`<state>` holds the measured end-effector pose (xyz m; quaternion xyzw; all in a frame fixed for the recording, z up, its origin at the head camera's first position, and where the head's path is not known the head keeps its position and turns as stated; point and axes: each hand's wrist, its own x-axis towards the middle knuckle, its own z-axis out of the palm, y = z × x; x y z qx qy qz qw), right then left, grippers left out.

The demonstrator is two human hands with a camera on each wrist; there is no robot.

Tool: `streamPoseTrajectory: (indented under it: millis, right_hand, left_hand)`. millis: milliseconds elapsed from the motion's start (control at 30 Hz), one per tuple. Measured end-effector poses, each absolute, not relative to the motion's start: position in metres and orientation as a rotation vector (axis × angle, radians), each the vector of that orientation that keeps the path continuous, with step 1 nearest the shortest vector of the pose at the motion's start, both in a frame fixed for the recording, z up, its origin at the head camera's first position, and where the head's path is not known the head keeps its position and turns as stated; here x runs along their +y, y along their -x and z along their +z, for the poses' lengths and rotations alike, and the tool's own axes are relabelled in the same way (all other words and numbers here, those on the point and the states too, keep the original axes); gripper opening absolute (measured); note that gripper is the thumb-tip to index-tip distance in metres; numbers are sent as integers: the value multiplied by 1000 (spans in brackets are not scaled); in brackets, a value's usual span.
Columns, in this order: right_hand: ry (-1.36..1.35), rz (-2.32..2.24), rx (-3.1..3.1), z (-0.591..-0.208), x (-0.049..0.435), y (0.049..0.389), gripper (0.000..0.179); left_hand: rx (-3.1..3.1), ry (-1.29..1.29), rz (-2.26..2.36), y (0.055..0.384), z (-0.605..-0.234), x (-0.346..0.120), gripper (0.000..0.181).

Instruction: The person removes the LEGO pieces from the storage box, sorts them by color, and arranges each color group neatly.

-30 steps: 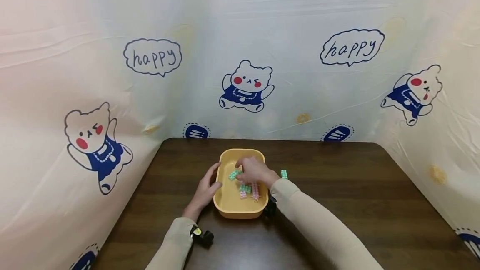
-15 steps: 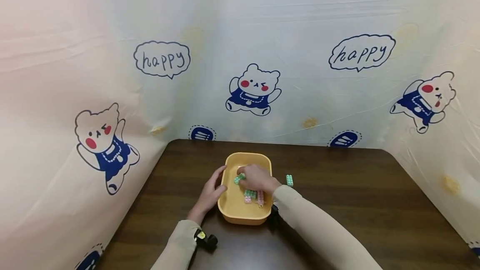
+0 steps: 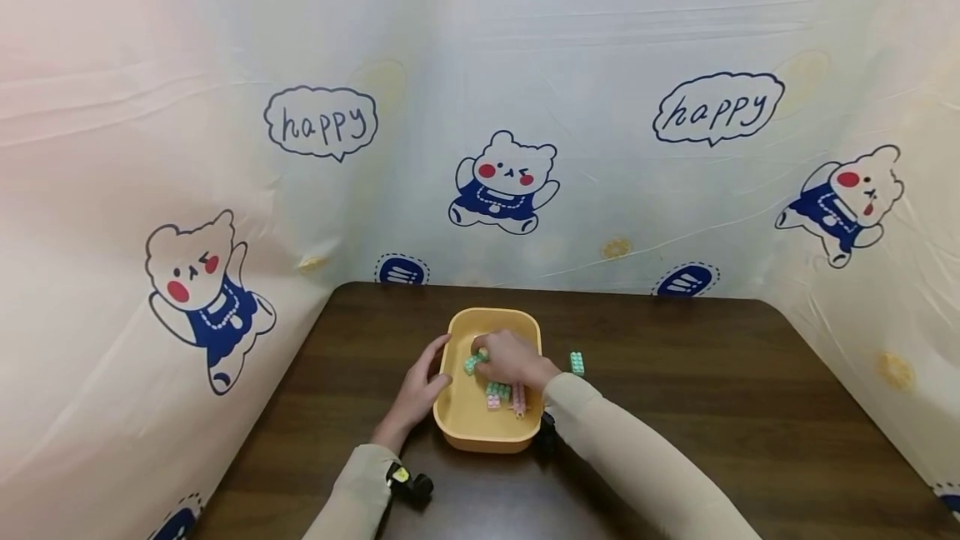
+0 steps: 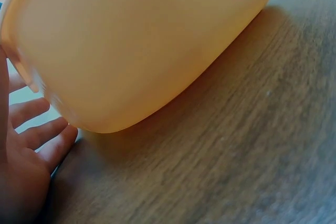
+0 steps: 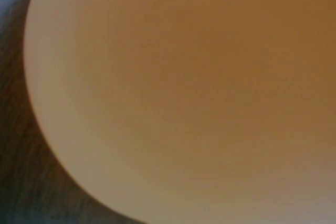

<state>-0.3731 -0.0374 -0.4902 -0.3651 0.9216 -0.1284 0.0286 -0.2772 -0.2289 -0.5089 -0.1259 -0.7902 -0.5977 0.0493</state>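
Observation:
In the head view, my right hand [image 3: 512, 358] reaches into a yellow plastic bin [image 3: 452, 419], fingers curled down at a mint-green building block [image 3: 471, 364], which it seems to pinch; the fingertips are partly hidden. Nearer the front of the bin lie another green block [image 3: 498, 391], a small pink block [image 3: 492, 402] and a long pink block piece [image 3: 519, 400]. My left hand [image 3: 415, 394] rests against the bin's left side, thumb at the rim. The left wrist view has its fingers [image 4: 44, 132] loosely extended against the outer wall. Only the bin wall [image 5: 184, 103] fills the right wrist view.
One green block [image 3: 577, 363] lies on the dark wooden table [image 3: 675, 407], to the right of the bin. A patterned cloth [image 3: 502, 40] hangs behind the table and along both sides. Each wrist carries a small black camera.
My right hand has lowered its fingers onto the green block in the bin. The left hand keeps its place at the bin's side. The head view has shifted slightly.

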Motion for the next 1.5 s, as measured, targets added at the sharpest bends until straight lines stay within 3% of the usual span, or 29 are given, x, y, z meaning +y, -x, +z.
streamPoseTrajectory:
  millis: [833,1300,1500]
  right_hand:
    - [1040,-539,2869,-440,-9,370,23]
    - [901,-638,2947,-416,61,383,20]
    - [880,-675,2957,-414,95,388,20]
  left_hand:
    - [-2372,393,-1798,277,-512,-227,68]
    - [-2437,349,-1749,278,-511,-227,66]
    - [-2411,323,-1755,291,-534,-229,66]
